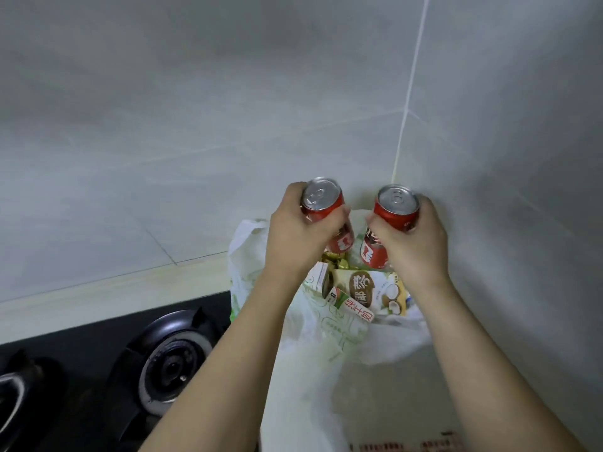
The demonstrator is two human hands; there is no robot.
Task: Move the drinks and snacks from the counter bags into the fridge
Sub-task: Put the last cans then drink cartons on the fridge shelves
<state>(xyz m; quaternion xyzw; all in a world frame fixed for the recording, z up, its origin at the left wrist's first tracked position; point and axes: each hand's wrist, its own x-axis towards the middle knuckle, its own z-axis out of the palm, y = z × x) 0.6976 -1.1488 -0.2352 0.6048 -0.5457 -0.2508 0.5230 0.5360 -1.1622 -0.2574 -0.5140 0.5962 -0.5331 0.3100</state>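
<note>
1. tiled wall [228, 93] fills most of the view; the fridge is not in frame, so the route to it can't be judged.
2. gas hob [98, 370] sits lower left, just beside the bag; its left burner is cut off.
3. white plastic bag [319, 360] lies open on the counter in the wall corner, with cartons and gold-wrapped snacks in its mouth; contents below them are hidden.
4. coconut drink carton [368, 288] and milk carton [354, 309] lie tilted in the bag, not yet moved.
5. left hand [293, 236] grips the left red can [323, 200]; right hand [414, 243] grips the right red can [396, 207]. both are lifted above the bag.
6. my call: lift straight up clear of the bag rim, keep cans upright and apart, then turn.
7. can labels are mostly covered by fingers, brand unreadable.
</note>
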